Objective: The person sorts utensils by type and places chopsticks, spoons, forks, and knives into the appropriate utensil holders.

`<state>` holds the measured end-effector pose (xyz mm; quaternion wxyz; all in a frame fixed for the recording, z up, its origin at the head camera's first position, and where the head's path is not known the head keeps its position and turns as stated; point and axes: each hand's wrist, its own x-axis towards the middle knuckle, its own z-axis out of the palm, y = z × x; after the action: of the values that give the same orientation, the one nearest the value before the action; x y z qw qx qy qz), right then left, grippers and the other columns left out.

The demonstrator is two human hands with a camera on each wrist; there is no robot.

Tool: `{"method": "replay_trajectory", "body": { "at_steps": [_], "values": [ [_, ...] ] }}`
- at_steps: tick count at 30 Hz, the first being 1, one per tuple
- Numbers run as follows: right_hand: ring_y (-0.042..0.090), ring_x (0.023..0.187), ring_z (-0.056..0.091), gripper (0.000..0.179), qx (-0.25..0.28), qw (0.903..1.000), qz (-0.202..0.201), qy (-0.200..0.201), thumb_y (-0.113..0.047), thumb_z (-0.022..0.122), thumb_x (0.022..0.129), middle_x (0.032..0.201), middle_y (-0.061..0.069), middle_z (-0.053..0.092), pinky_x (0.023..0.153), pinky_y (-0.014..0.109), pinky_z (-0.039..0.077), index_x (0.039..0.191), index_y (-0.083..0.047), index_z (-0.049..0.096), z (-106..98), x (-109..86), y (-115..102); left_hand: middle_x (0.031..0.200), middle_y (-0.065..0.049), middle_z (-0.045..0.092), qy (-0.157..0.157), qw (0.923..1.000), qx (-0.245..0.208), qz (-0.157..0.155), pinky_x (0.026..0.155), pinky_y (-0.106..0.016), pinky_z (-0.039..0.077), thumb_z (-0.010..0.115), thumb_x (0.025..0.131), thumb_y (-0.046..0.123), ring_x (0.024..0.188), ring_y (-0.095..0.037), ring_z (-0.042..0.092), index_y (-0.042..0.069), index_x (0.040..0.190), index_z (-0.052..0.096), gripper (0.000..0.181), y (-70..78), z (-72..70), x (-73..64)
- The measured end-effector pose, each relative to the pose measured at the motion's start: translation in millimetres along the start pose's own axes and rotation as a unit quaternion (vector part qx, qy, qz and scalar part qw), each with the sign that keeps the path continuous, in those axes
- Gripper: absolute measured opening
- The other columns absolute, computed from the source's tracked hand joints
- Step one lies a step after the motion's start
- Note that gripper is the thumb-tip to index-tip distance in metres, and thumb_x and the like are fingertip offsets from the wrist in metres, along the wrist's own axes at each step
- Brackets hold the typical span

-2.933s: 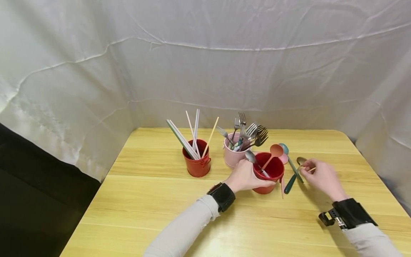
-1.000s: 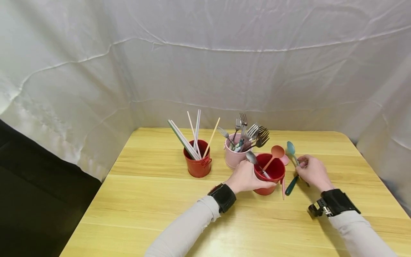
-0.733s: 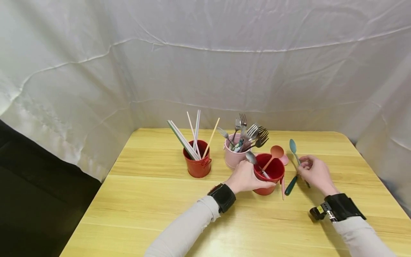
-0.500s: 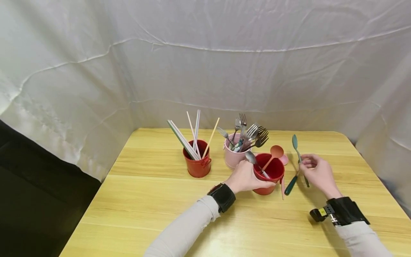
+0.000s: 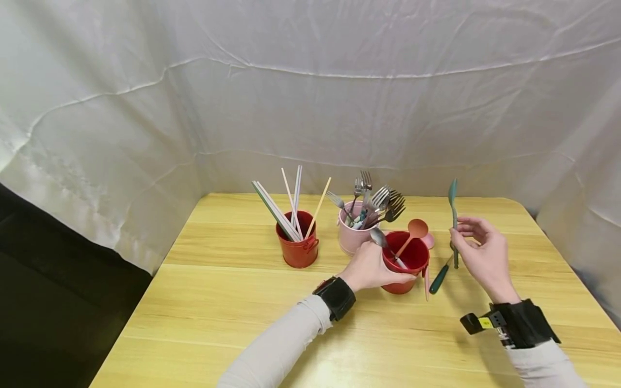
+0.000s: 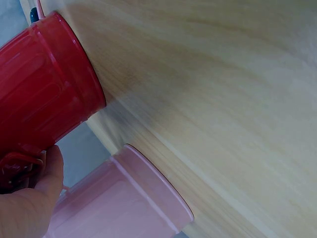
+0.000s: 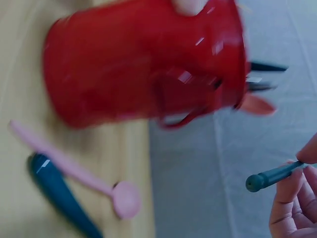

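Observation:
My left hand grips the right-hand red bucket around its rim. Inside that bucket lean a metal spoon and an orange spoon. My right hand pinches a teal spoon by its handle, bowl upward, above the table right of the bucket. In the right wrist view the handle end sticks out past the fingertips. Beside the bucket lie a pink spoon and a utensil with a dark green handle; its far end is partly hidden by the teal spoon and my right hand.
A pink bucket full of forks stands just behind my left hand. Farther left, another red bucket holds several chopsticks or straws. The wooden table ends at a pale cloth behind.
My right hand has shifted from the other utensils to the teal spoon, lifted it off the table and tilted it upright. My left hand keeps its hold on the red bucket.

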<state>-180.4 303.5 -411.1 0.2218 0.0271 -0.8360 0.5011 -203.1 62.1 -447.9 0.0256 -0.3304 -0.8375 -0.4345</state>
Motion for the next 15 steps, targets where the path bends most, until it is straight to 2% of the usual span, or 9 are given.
{"method": "replay_trajectory", "body": {
  "at_steps": [6,10,15],
  "values": [
    [-0.004,0.086,0.065,0.027,0.073,0.9963,-0.011,0.045,0.004,0.066,0.091,0.095,-0.018,0.066,0.072,0.006,0.053,0.117,-0.002,0.063,7.9,-3.6,-34.9,0.136,0.002,0.064,0.000,0.9999,-0.006,-0.015,0.101,-0.012,0.046,0.089,0.074,0.037,0.125,-0.007,0.059,0.017,0.141,0.051,0.080,-0.2,-0.5,-1.2],
    [-0.001,0.084,0.067,0.026,0.110,0.9914,-0.038,0.060,0.008,0.066,0.090,0.095,-0.013,0.068,0.074,0.008,0.054,0.115,0.004,0.064,13.6,-7.3,-53.0,0.135,0.003,0.064,-0.003,0.9997,-0.004,-0.024,0.101,-0.011,0.047,0.089,0.074,0.038,0.125,-0.007,0.060,0.018,0.141,0.051,0.080,-0.1,-0.4,-1.2],
    [0.001,0.083,0.068,0.025,0.167,0.9808,-0.083,0.056,0.014,0.065,0.087,0.095,-0.008,0.070,0.074,0.009,0.055,0.112,0.011,0.061,23.8,-11.2,-62.6,0.136,0.005,0.063,-0.008,0.9994,-0.009,-0.034,0.101,-0.012,0.047,0.089,0.074,0.038,0.125,-0.005,0.059,0.019,0.142,0.050,0.081,-0.1,-0.5,-0.7]
  ]
}}
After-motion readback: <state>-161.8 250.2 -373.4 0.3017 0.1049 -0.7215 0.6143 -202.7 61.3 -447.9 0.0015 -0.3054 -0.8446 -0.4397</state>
